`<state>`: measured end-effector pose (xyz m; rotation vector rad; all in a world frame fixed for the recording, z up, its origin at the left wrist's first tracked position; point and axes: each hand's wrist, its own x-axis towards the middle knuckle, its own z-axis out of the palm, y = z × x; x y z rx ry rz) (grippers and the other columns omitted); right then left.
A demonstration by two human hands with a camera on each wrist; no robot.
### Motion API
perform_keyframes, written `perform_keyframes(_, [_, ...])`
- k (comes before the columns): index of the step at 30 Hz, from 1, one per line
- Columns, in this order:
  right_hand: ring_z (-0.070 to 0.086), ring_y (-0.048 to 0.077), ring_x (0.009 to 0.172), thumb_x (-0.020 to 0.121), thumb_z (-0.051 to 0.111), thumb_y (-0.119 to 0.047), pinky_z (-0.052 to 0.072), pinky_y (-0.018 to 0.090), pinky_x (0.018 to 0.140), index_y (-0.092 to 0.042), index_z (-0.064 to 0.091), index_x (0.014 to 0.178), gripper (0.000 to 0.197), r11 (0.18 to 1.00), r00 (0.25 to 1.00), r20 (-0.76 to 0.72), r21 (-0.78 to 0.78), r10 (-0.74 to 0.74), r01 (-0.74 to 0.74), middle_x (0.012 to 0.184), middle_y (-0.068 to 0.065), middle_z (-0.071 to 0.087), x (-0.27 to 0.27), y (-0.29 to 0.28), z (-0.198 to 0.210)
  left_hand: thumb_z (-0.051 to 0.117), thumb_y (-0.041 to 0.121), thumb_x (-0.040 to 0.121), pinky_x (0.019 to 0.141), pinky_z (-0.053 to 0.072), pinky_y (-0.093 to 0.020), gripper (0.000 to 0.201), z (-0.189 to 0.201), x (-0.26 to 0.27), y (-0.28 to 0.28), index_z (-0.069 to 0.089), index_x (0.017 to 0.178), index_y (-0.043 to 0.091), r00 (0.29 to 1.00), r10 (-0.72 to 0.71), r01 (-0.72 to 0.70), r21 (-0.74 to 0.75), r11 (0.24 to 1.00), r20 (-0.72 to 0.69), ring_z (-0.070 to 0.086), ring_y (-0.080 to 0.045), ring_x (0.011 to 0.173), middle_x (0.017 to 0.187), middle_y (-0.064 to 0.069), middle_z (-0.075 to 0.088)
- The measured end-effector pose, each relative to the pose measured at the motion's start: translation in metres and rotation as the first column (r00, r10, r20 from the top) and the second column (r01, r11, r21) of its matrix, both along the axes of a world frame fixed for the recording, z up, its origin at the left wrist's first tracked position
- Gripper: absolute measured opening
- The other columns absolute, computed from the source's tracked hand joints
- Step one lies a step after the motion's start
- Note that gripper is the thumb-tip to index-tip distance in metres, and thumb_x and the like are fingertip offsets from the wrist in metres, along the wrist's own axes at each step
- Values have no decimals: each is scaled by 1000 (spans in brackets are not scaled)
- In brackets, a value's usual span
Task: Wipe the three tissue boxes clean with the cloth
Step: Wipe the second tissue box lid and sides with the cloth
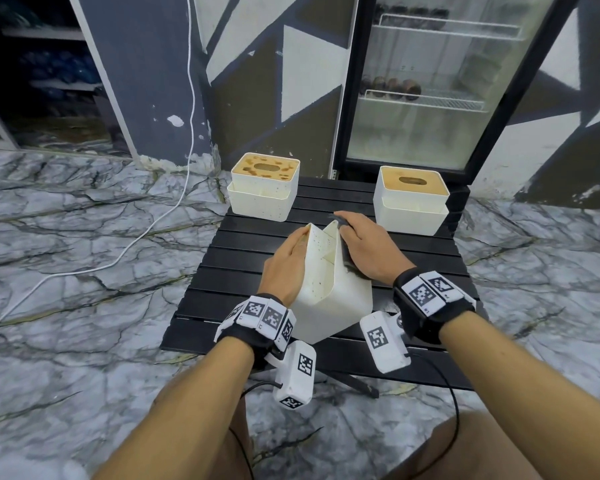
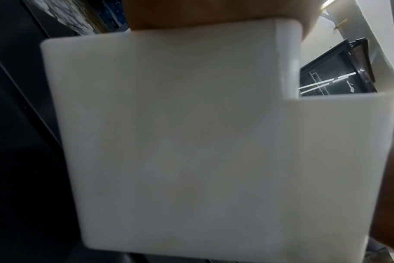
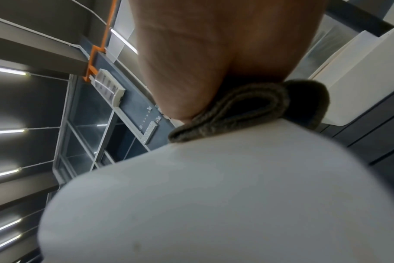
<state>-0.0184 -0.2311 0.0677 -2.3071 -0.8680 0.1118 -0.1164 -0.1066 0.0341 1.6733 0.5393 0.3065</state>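
Head view: the right hand (image 1: 368,247) lies with fingers nearly straight, pressing a folded grey cloth (image 1: 347,252) flat against the right-hand face of the near tissue box (image 1: 329,299); this grip is a flat press, not a pinch. The left hand (image 1: 286,261) lies extended on the opposite face, fingers straight, bracing the box. The box is tilted on the black slatted counter (image 1: 423,247), with dark specks on its upper face. The right wrist view shows the cloth (image 3: 250,110) doubled under the palm (image 3: 214,58) and touching the white wall (image 3: 214,204). The left wrist view shows only a blurred white box wall (image 2: 180,142). Two more tissue boxes stand upright at the counter's far side: the left one (image 1: 264,192) with a stained lid, the right one (image 1: 411,202) with a plainer lid. Step in hand, by judgement: wiping the first box's side. The next move probably calls for turning the box to bring the speckled face under the cloth.
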Motion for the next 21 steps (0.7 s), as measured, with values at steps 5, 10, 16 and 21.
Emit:
perform_keyframes(5, [50,19,112,101,30,-17,32,24,88,-13,51,126,34,998,997,-40,15,-66,66,126,5,54,-4,-15,-6,39,54,101,92,31,-27,37,1,1,-3,53,135,50,1000,0,0,-4,1000,-9,49,-12,115,140,12,55])
perform_keyframes(10, [40,19,128,101,30,-15,26,17,99,-10,42,137,39,992,993,-48,54,-111,113,141,4,45,-25,-22,-16,40,52,102,91,31,-25,35,3,-1,-5,55,134,49,1000,24,-24,-16,1000,-1,49,-10,111,135,13,56])
perform_keyframes(16, [38,20,132,100,31,-18,29,35,112,-10,41,138,40,982,994,-26,151,-108,111,142,3,43,-68,-27,-24,42,53,100,90,37,-26,33,3,-4,-6,58,129,49,998,66,-65,-36,997,2,55,-13,110,130,11,60])
perform_keyframes(21, [21,6,140,97,47,-35,13,16,113,-13,30,147,58,975,993,-45,190,-109,116,152,-5,29,-101,-31,-24,41,50,101,95,42,-31,31,6,-5,-11,57,128,49,997,83,-83,-34,996,6,55,-17,112,127,8,60])
